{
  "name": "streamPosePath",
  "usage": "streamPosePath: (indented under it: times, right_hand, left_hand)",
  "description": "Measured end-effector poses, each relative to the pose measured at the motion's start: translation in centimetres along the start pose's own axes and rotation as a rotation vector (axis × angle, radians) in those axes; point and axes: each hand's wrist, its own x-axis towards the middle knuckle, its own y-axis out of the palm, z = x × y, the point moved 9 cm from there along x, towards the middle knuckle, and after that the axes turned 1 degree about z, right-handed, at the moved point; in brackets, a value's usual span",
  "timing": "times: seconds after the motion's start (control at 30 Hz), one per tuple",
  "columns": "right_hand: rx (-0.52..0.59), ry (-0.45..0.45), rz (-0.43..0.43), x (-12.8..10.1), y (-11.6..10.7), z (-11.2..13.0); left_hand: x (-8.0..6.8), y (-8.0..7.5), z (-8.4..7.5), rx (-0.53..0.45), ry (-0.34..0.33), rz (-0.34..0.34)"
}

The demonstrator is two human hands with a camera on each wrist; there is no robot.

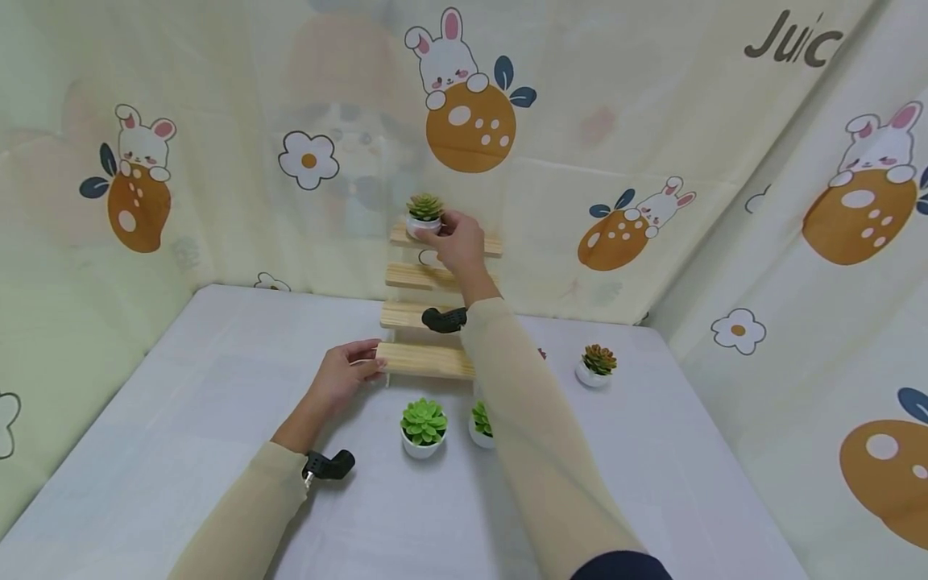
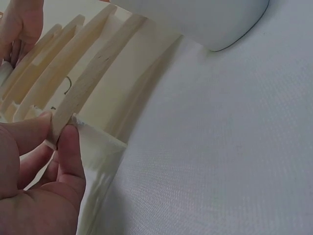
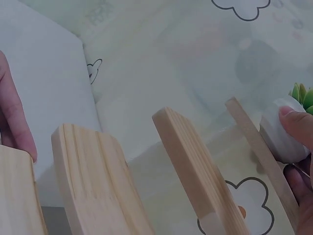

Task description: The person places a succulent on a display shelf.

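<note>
A tiered wooden shelf stand (image 1: 413, 312) with stepped boards stands at the table's back, against the curtain. My right hand (image 1: 461, 244) holds a small succulent (image 1: 424, 206) in a white pot at the left part of the top board (image 1: 482, 245), thumb and fingers on the pot. In the right wrist view the white pot (image 3: 281, 132) sits right at that board's surface. My left hand (image 1: 342, 377) pinches the left end of the lowest board (image 1: 424, 361) between thumb and fingers, as the left wrist view shows on the board edge (image 2: 80, 93).
In front of the stand sit a bright green succulent (image 1: 424, 424) and another green one (image 1: 482, 423), partly behind my right sleeve (image 1: 544, 427). A brown-tipped succulent (image 1: 597, 364) stands to the right. A reddish bit of plant (image 1: 541, 354) peeks past the sleeve. Printed curtains (image 1: 239, 225) enclose the white table (image 1: 239, 346).
</note>
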Motion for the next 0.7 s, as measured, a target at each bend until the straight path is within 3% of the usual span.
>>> streamPosePath:
  times: [0.37,0.7]
  right_hand:
    - [0.039,-0.023,-0.001,-0.7,-0.7,-0.2]
    - [0.056,-0.028,0.020,-3.3,-2.8,0.0]
  left_hand:
    - [-0.1,0.0,-0.2,0.003,0.007,0.003]
    - [-0.1,0.0,-0.3,-0.009,0.012,0.004]
